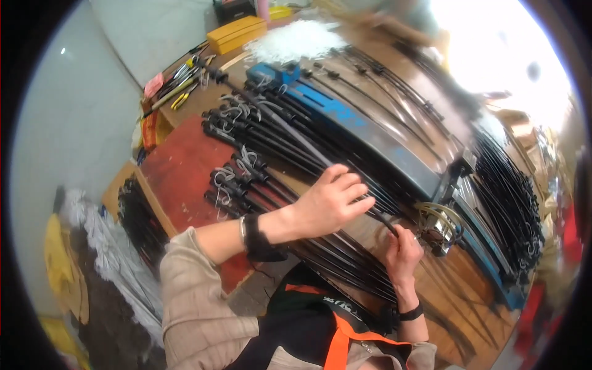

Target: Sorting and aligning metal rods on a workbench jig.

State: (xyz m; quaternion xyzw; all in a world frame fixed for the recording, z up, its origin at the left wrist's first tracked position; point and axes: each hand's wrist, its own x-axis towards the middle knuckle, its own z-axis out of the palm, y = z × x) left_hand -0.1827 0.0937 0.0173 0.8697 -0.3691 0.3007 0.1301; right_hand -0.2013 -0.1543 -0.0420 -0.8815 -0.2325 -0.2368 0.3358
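A long black rod point(295, 137), thin and with a thicker collar at its far end, runs slantwise over the bench. My left hand point(336, 202) is curled loosely around it near its middle. Lower and to the right, my right hand point(404, 253) grips the near end between thumb and fingers. Beneath the rod lies a bundle of similar black rods point(271, 145), with pale loops of cord at their ends. Another bundle point(345, 259) stretches under my left wrist. Next to my right hand stands a small metal device with yellowish tubing point(439, 225).
A long blue-and-grey metal beam point(370, 132) crosses the bench. Small white pieces point(293, 42) are heaped at the back beside a yellow box point(237, 35). Pliers point(180, 100) and other tools lie far left. More black rods point(502, 203) fill the right side. A blurred person point(401, 23) is across the bench.
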